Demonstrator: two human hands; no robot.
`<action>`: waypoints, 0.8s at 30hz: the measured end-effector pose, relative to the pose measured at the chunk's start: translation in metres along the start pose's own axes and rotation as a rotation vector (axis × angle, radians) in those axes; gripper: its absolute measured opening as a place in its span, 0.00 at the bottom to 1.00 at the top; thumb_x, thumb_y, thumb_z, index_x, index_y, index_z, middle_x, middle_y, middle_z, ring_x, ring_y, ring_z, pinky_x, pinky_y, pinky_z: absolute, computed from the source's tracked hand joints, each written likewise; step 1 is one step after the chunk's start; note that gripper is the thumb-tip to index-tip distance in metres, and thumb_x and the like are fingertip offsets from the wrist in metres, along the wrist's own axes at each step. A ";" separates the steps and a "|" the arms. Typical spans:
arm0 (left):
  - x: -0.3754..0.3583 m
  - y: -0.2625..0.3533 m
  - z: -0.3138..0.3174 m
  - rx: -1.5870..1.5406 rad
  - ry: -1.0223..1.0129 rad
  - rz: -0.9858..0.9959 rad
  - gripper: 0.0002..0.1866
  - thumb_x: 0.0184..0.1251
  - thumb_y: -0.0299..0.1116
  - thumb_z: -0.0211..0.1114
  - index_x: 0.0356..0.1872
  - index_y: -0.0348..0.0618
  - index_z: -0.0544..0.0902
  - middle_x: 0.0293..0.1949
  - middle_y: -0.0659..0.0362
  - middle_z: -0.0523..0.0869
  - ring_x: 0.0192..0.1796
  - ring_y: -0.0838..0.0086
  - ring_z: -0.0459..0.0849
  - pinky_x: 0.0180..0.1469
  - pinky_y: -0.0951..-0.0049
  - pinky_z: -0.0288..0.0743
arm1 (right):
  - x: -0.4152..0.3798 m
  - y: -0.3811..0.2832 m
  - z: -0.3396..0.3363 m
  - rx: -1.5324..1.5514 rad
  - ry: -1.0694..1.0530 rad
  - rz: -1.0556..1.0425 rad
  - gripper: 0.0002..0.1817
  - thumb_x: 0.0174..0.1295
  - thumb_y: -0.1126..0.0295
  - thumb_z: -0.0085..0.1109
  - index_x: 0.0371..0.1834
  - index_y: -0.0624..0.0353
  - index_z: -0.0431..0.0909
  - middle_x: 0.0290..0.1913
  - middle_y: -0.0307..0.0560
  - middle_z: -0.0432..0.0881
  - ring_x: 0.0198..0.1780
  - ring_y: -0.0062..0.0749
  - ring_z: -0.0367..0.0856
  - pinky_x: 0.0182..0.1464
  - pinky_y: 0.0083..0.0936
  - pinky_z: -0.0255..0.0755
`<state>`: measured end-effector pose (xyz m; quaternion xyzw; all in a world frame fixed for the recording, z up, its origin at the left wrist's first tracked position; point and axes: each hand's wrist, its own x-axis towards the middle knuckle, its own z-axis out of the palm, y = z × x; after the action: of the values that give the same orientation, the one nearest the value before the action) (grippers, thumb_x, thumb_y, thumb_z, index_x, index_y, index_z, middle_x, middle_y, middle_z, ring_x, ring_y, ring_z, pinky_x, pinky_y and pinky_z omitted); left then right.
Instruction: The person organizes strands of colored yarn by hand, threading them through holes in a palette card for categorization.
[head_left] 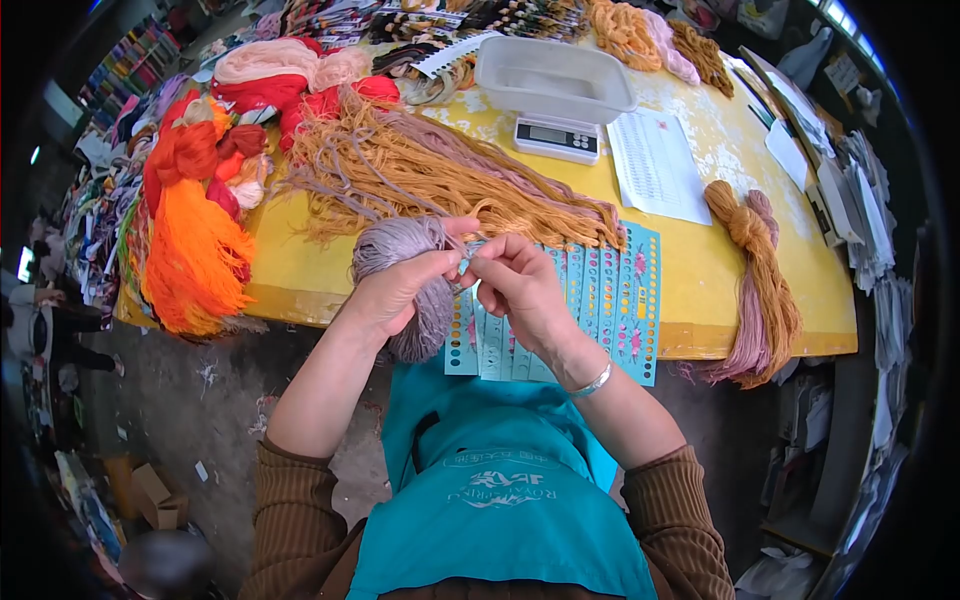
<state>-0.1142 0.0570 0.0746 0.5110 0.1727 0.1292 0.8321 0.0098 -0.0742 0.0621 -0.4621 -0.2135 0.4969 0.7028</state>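
Observation:
A bundle of grey-purple yarn (425, 315) hangs at my left hand (405, 285), whose thumb and fingers close round its upper part. Beside it my right hand (520, 285) is pinched, its fingertips meeting those of my left hand over a small bit of thread too fine to make out. Under and behind my right hand, turquoise cards (640, 300) with rows of holes and pink flower prints overlap at the table's front edge. Long golden-brown strands (430, 170) lie just beyond both hands, their ends reaching over the cards.
On the yellow table (280, 290) are orange and red yarn (195, 240) at left, a clear plastic tub (555, 80) on a digital scale (557, 138), a printed sheet (657, 165), and a knotted brown-and-pink skein (755, 280) at right. Cardboard boxes (158, 498) stand on the floor.

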 end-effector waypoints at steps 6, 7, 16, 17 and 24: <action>0.001 -0.002 -0.001 0.033 0.019 0.004 0.22 0.65 0.29 0.63 0.61 0.41 0.77 0.42 0.63 0.82 0.43 0.81 0.78 0.49 0.77 0.73 | 0.000 -0.001 0.000 -0.008 0.003 0.013 0.04 0.65 0.72 0.60 0.38 0.58 0.75 0.28 0.40 0.82 0.19 0.14 0.71 0.20 0.12 0.59; 0.001 -0.002 -0.002 0.043 0.013 0.006 0.22 0.65 0.29 0.62 0.61 0.41 0.77 0.43 0.62 0.82 0.44 0.81 0.78 0.50 0.77 0.73 | 0.000 -0.001 0.000 -0.007 0.004 0.013 0.04 0.65 0.72 0.60 0.38 0.58 0.75 0.28 0.40 0.82 0.19 0.14 0.71 0.20 0.12 0.59; -0.002 -0.002 0.004 0.228 0.047 0.081 0.20 0.68 0.27 0.59 0.61 0.40 0.76 0.49 0.61 0.81 0.48 0.81 0.78 0.52 0.77 0.72 | 0.004 0.004 -0.002 -0.094 0.034 0.002 0.03 0.63 0.72 0.62 0.35 0.56 0.77 0.27 0.36 0.81 0.21 0.13 0.71 0.21 0.14 0.59; -0.002 -0.002 0.005 0.228 0.048 0.081 0.20 0.68 0.27 0.59 0.61 0.40 0.76 0.49 0.61 0.81 0.48 0.81 0.78 0.52 0.77 0.72 | 0.005 0.006 -0.001 -0.030 0.058 0.005 0.03 0.62 0.72 0.62 0.34 0.56 0.77 0.26 0.36 0.80 0.20 0.14 0.71 0.20 0.14 0.58; -0.002 -0.003 0.004 0.142 0.075 -0.027 0.17 0.65 0.28 0.59 0.54 0.38 0.81 0.45 0.61 0.83 0.47 0.79 0.78 0.53 0.76 0.71 | 0.011 0.005 -0.007 0.420 0.059 0.122 0.03 0.60 0.74 0.61 0.33 0.55 0.76 0.30 0.37 0.80 0.20 0.17 0.68 0.20 0.15 0.55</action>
<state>-0.1145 0.0517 0.0741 0.5611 0.2194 0.1242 0.7884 0.0167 -0.0671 0.0525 -0.3321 -0.0562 0.5583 0.7582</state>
